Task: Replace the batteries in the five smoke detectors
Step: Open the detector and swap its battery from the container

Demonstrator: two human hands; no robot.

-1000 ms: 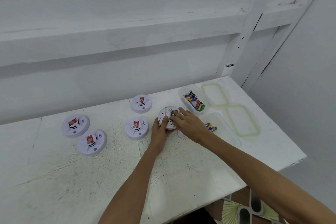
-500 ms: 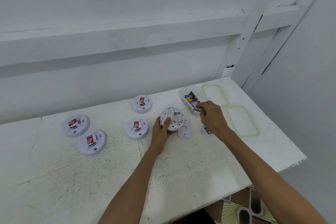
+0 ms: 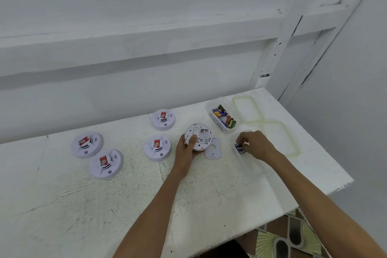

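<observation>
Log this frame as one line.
left hand: holds open detector | right hand: fingers on batteries in near box, grip unclear | cover: on table | four detectors: untouched

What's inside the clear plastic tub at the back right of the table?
The clear tub holds a loose pile of batteries, blue, yellow, red and green. Any beneath that pile are covered.

Inverted detector (image 3: 199, 135), batt. bay exposed, cover (image 3: 213, 150) flat alongside; four detectors (image 3: 157, 147) face-up w/ red tags, left; assorted cells (image 3: 224, 118) in tub (image 3: 210, 113); dark cells (image 3: 240, 148) nearer.
</observation>
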